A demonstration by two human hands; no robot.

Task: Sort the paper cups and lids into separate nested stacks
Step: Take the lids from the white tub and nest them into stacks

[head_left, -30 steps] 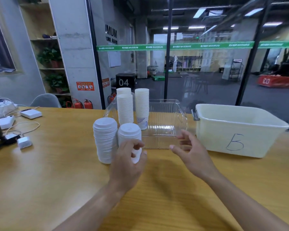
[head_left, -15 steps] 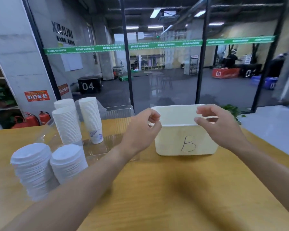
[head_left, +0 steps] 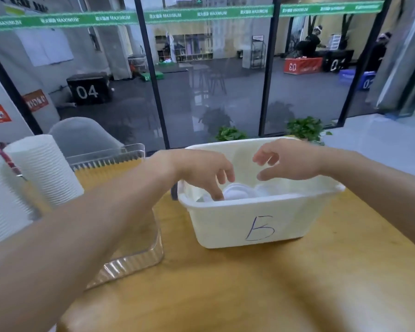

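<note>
Moved from the front edge of the white bin (head_left: 261, 224) marked B to over and inside it: left hand (head_left: 201, 171) now dipped past the near rim, fingers loosely curled downward toward the white lids (head_left: 237, 194) lying at the bottom, gripping nothing yet. Right hand (head_left: 290, 161) hovering above the bin's middle, fingers relaxed and spread, empty as well. Best done by pinching a single lid at its edge, lifting straight up clear of the rim, and checking that no second lid clings beneath. Finished cup stacks (head_left: 43, 168) standing at far left beside the clear tray (head_left: 130, 257), well apart from the bin. Also changed since half a second ago: view dropped and swung closer to the bin, lid stacks gone out of frame at left, bin contents now partly visible.
</note>
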